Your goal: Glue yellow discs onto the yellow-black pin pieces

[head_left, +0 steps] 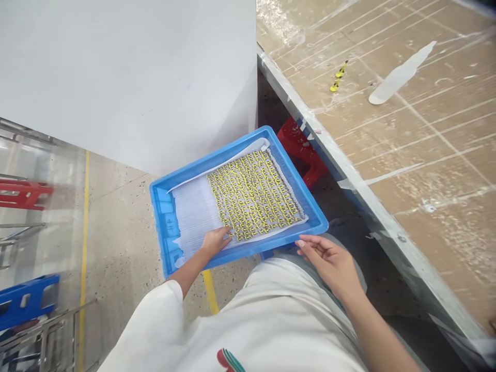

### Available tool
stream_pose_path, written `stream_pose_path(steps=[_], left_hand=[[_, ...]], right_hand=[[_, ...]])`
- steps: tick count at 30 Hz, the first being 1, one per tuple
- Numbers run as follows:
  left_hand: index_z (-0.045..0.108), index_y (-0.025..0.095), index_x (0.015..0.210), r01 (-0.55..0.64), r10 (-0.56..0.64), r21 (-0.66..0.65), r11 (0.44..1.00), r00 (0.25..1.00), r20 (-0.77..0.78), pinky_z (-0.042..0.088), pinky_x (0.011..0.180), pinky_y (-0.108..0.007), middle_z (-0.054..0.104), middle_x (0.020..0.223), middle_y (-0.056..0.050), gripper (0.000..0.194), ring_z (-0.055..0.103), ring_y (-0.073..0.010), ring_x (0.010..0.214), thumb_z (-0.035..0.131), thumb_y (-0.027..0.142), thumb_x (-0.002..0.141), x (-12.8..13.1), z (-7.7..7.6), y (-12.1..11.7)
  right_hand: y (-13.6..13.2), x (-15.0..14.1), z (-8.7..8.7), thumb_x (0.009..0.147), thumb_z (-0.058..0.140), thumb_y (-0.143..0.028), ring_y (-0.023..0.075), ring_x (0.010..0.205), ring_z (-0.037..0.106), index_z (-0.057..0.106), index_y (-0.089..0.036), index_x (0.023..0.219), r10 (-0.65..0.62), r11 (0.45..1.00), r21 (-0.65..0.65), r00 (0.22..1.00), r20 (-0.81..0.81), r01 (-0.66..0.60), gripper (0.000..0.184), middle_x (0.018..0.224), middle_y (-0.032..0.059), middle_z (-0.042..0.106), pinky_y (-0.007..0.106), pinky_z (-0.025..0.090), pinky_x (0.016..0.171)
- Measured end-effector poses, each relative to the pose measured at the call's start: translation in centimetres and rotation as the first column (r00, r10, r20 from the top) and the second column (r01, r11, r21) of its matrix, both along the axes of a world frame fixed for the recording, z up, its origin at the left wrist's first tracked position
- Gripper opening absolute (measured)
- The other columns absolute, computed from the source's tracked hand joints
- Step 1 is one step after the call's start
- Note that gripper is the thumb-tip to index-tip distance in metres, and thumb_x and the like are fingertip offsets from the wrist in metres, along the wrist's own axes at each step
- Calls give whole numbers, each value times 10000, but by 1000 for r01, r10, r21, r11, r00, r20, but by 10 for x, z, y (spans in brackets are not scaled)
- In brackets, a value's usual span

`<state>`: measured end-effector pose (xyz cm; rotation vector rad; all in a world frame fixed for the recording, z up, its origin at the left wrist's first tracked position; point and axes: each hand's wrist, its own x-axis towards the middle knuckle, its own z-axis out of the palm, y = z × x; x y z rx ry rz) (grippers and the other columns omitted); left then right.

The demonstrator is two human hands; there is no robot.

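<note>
A blue plastic tray [306,183] sits in front of my body, tilted in the view, with stacked white sheets [194,217] in it. On the sheets lie rows of many small yellow-and-black parts [251,194]. My left hand [215,243] rests flat on the white sheets, its fingertips at the near edge of the yellow rows. My right hand [329,263] is at the tray's near rim, its fingers curled over the blue edge and holding it. The parts are too small to identify.
A white panel [116,67] fills the upper left. At the right runs a cardboard-covered table [426,155] with a metal edge, carrying two small yellow parts [339,76]. A red stool [300,150] stands below it. A yellow floor line [83,248] crosses the speckled floor.
</note>
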<state>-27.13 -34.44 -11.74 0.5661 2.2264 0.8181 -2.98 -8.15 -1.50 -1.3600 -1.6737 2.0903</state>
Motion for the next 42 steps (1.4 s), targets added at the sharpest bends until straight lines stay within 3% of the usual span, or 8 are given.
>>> stream_pose_path(steps=[9, 17, 24, 32, 35, 38, 40, 42], left_hand=[[641, 190, 1158, -57, 58, -24, 998, 996, 68, 564, 883, -428, 652, 1204, -96, 264, 650, -212, 1018, 601, 347, 950, -7, -3, -3], [660, 188, 1116, -2, 3, -2, 1000, 997, 77, 562, 886, -425, 673, 1151, -86, 234, 654, -204, 1000, 616, 338, 942, -6, 0, -5], [648, 184, 1135, 27, -27, 3, 1000, 999, 47, 573, 850, -407, 668, 1149, -87, 251, 659, -193, 957, 599, 348, 952, -6, -8, -4], [651, 181, 1125, 67, -70, -94, 993, 997, -35, 565, 863, -412, 672, 1150, -89, 253, 658, -194, 967, 594, 358, 954, -7, -12, 1], [709, 236, 984, 32, -39, -63, 997, 993, -111, 562, 851, -381, 733, 982, -50, 207, 677, -180, 787, 750, 336, 808, -5, 2, 7], [716, 299, 895, 34, -29, 21, 999, 980, -195, 575, 783, -385, 754, 907, -29, 234, 653, -195, 612, 789, 328, 674, 2, 19, 16], [700, 308, 903, 49, -26, 83, 995, 967, -253, 576, 751, -419, 753, 896, -37, 225, 647, -225, 593, 725, 391, 695, 3, 23, 22], [691, 311, 962, 26, 22, 128, 991, 933, -360, 567, 653, -402, 752, 852, -29, 271, 634, -232, 566, 665, 449, 730, 3, 20, 30]], right_hand=[[-4, 2, -10, 687, 828, -571, 235, 752, 739, 736, -175, 981, 15, 1000, -26, 1000, -11, -16, 501, 826, 88, 761, 308, 620, 673], [-6, -2, -5, 671, 840, -564, 231, 729, 726, 733, -161, 966, 39, 999, -35, 999, -8, -40, 510, 822, 98, 756, 325, 616, 671], [-10, -3, -5, 636, 845, -597, 228, 714, 724, 735, -169, 941, 24, 998, -49, 1000, 0, -24, 537, 812, 93, 755, 327, 621, 672], [-10, -1, -4, 644, 849, -570, 217, 720, 715, 732, -165, 957, 22, 996, -84, 1000, -14, -23, 525, 825, 89, 752, 318, 612, 680], [0, 10, 13, 694, 826, -550, 224, 751, 718, 734, -164, 977, 18, 1000, -6, 1000, -15, -18, 487, 850, 99, 757, 326, 609, 705], [26, 34, 48, 769, 778, -515, 228, 790, 721, 737, -174, 1002, -51, 980, 190, 999, -13, 52, 415, 877, 96, 764, 336, 603, 747], [54, 57, 74, 794, 754, -491, 228, 801, 723, 740, -182, 1004, -190, 902, 399, 982, 20, 167, 374, 901, 90, 768, 337, 597, 754], [91, 85, 99, 806, 736, -453, 227, 818, 724, 745, -187, 983, -368, 737, 634, 926, 87, 234, 319, 940, 85, 768, 340, 586, 772]])
